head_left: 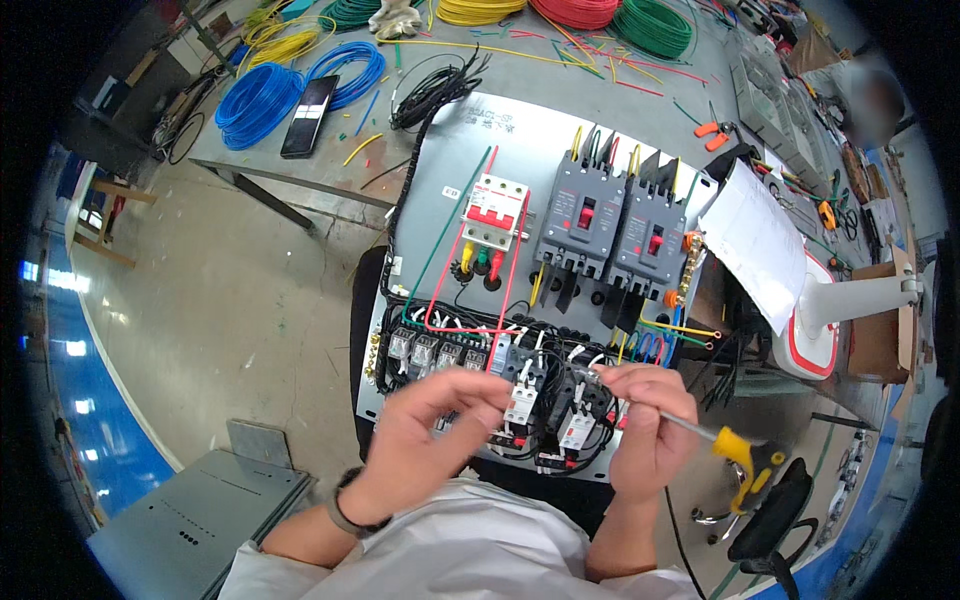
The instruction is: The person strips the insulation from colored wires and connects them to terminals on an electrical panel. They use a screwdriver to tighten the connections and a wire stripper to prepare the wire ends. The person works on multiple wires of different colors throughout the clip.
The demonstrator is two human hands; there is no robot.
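Sitting right between the thumb and fingers of the right hand [650, 435], right of lower centre, is a screwdriver [738, 450], fingers pinched round its slim metal shaft, chunky yellow-and-black handle sticking out rightward. Left hand [435, 420] is over the wired panel [450, 165] mid-frame, fingers curled, can't tell if they're gripping anything
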